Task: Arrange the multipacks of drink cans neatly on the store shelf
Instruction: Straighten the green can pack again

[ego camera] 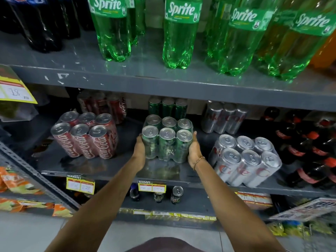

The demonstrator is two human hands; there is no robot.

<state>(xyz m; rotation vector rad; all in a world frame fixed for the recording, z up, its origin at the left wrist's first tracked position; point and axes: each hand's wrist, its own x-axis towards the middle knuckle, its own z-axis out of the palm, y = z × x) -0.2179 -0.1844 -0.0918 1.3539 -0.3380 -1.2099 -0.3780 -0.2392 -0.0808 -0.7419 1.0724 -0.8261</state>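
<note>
A shrink-wrapped multipack of green cans (167, 140) stands near the front of the grey middle shelf (163, 174). My left hand (139, 153) presses its left side and my right hand (194, 150) presses its right side, so both hold it. A red cola multipack (85, 137) stands to the left, tilted. A silver cola multipack (245, 160) stands to the right at the shelf's front edge. Behind each are more packs: red (101, 104), green (168, 106) and silver (224, 118).
Tall green Sprite bottles (180, 33) and dark bottles (41, 24) stand on the upper shelf. Dark cola bottles (312, 151) crowd the right end of the middle shelf. Yellow price tags (151, 186) hang on its front edge. Single cans (176, 194) stand on the lower shelf.
</note>
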